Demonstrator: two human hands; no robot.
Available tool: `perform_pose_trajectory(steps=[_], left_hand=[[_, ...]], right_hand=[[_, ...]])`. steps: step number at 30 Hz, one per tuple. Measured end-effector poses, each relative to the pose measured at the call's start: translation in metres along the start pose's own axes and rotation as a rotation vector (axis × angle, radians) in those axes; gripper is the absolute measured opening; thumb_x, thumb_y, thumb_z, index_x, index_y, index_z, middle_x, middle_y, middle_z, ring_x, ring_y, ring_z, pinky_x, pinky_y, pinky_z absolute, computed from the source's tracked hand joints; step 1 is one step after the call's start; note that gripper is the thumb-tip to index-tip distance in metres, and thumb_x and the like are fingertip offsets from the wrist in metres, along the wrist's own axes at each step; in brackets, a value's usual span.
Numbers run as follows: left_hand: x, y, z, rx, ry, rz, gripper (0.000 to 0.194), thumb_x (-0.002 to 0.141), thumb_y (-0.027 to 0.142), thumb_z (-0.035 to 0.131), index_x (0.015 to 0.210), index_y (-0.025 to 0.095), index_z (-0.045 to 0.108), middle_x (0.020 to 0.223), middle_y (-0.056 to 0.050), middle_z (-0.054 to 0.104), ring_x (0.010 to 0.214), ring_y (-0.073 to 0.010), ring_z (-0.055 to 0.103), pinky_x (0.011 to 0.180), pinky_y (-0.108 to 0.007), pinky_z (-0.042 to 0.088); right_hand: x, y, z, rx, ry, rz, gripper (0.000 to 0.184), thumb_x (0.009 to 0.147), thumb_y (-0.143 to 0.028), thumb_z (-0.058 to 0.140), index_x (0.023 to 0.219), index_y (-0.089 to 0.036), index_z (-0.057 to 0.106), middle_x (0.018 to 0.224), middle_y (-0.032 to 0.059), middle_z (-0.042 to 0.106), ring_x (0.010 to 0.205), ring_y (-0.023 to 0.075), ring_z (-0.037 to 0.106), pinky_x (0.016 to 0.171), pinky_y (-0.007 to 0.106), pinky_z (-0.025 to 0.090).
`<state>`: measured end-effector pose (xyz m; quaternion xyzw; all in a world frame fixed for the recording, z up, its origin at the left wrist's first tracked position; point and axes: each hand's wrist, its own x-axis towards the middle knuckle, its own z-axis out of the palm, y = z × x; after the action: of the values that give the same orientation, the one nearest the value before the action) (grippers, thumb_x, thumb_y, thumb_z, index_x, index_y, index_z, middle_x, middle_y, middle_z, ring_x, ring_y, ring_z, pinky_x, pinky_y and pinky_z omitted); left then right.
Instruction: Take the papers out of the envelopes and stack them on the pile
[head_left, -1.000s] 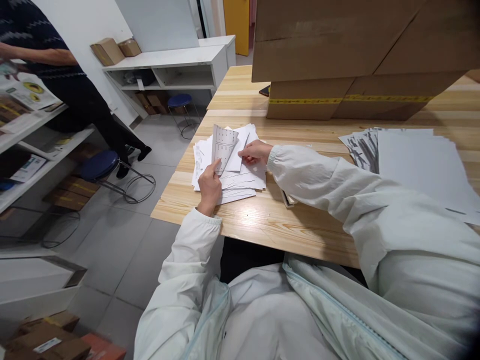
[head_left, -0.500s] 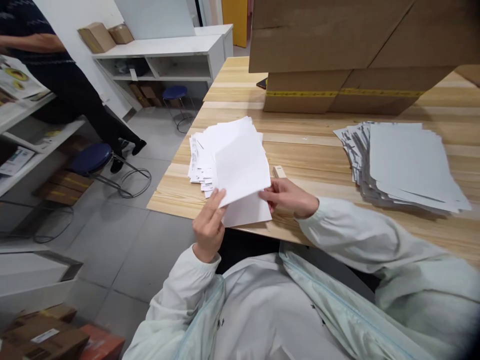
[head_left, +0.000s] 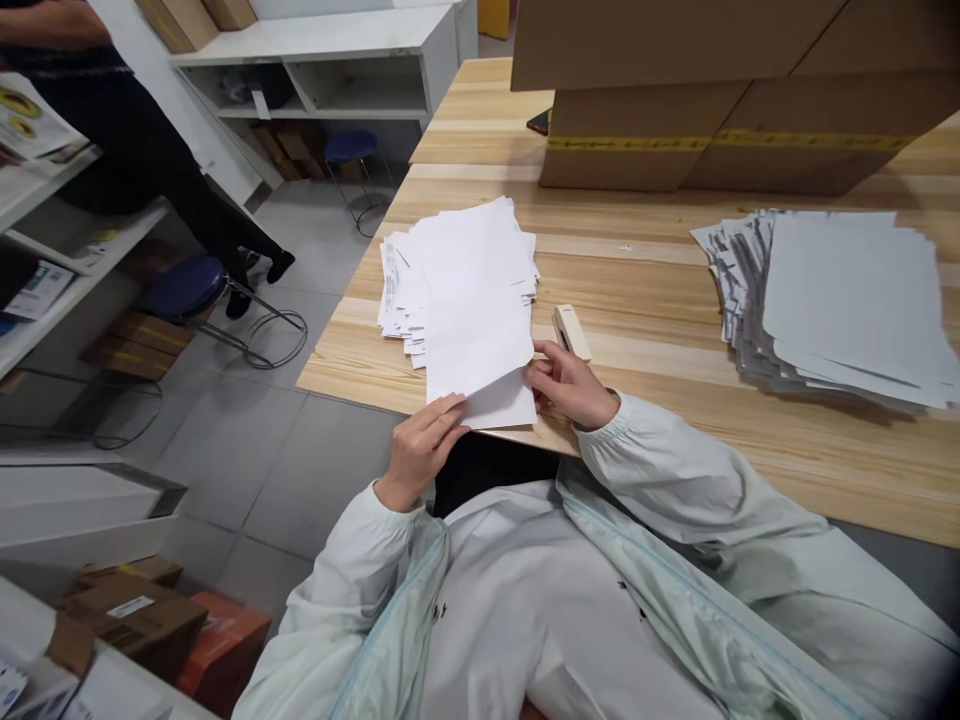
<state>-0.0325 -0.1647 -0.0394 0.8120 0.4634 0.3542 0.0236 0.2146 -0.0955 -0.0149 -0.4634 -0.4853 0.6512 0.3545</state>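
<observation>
Two overlapping white paper sheets lie at the table's near edge, their upper part resting over a paper stack. My left hand pinches the lower left corner of the sheets, fingers on top. At their right edge, my right hand has its thumb and fingers closed on the paper; some fingertips are hidden. A cream stapler sits just beyond my right hand, not touched by it.
A larger stack of white paper lies on the right of the wooden table. Big cardboard boxes stand at the back. A person stands at shelves on the left, near a blue stool.
My hands drew the sheets from the stack toward the table's near edge. A printed face showed earlier; blank white now faces up. The upper sheet has come down flatter over the lower one.
</observation>
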Motion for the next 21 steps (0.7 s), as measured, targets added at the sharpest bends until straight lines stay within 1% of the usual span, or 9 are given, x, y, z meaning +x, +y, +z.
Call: perform_pose_trajectory(steps=[2, 5, 7, 12, 17, 21], left_hand=[[0.0004, -0.0018, 0.0001, 0.009, 0.001, 0.002, 0.019, 0.093, 0.029, 0.064, 0.109, 0.024, 0.075, 0.115, -0.006, 0.077, 0.102, -0.0207, 0.075, 0.094, -0.031, 0.062], [0.0007, -0.0035, -0.0002, 0.014, 0.004, 0.039, 0.025, 0.09, 0.037, 0.069, 0.11, 0.024, 0.075, 0.115, -0.007, 0.077, 0.1, -0.0213, 0.076, 0.091, -0.03, 0.062], [0.0013, -0.0043, -0.001, 0.007, -0.013, 0.036, 0.027, 0.089, 0.039, 0.069, 0.11, 0.024, 0.075, 0.115, -0.007, 0.076, 0.1, -0.0213, 0.076, 0.091, -0.029, 0.062], [0.0033, -0.0053, -0.0032, 0.019, -0.055, 0.0, 0.023, 0.093, 0.038, 0.064, 0.108, 0.026, 0.076, 0.112, -0.005, 0.078, 0.097, -0.0195, 0.076, 0.09, -0.028, 0.062], [0.0035, -0.0072, -0.0044, 0.007, -0.068, -0.016, 0.025, 0.093, 0.041, 0.063, 0.108, 0.027, 0.077, 0.111, -0.004, 0.078, 0.096, -0.0188, 0.077, 0.087, -0.027, 0.063], [0.0041, -0.0095, -0.0053, -0.032, -0.066, -0.022, 0.025, 0.092, 0.041, 0.064, 0.107, 0.026, 0.077, 0.109, -0.004, 0.079, 0.096, -0.0184, 0.077, 0.085, -0.027, 0.063]], right_hand=[[-0.0011, -0.0008, 0.0008, 0.004, -0.004, 0.011, 0.042, 0.075, -0.043, 0.072, 0.107, -0.021, 0.056, 0.062, -0.0079, 0.057, 0.049, 0.0098, 0.057, 0.045, 0.022, 0.049], [-0.003, -0.0027, 0.0016, -0.001, -0.018, 0.017, 0.039, 0.074, -0.049, 0.073, 0.095, -0.02, 0.059, 0.068, -0.0052, 0.058, 0.052, 0.0086, 0.057, 0.046, 0.021, 0.049], [-0.0039, -0.0038, 0.0017, -0.01, -0.022, 0.017, 0.04, 0.074, -0.053, 0.074, 0.092, -0.02, 0.061, 0.071, -0.0041, 0.058, 0.053, 0.0081, 0.055, 0.046, 0.021, 0.048], [-0.0045, -0.0039, 0.0009, -0.033, -0.015, 0.016, 0.044, 0.073, -0.058, 0.074, 0.093, -0.02, 0.063, 0.072, -0.0029, 0.058, 0.056, 0.0087, 0.055, 0.049, 0.022, 0.049], [-0.0046, -0.004, 0.0007, -0.048, -0.018, 0.023, 0.04, 0.073, -0.056, 0.074, 0.085, -0.02, 0.062, 0.069, -0.0036, 0.054, 0.056, 0.009, 0.053, 0.05, 0.022, 0.049], [-0.0041, -0.0048, 0.0012, -0.072, -0.009, 0.012, 0.039, 0.072, -0.056, 0.074, 0.085, -0.02, 0.064, 0.068, -0.0034, 0.054, 0.057, 0.0094, 0.054, 0.05, 0.022, 0.049]])
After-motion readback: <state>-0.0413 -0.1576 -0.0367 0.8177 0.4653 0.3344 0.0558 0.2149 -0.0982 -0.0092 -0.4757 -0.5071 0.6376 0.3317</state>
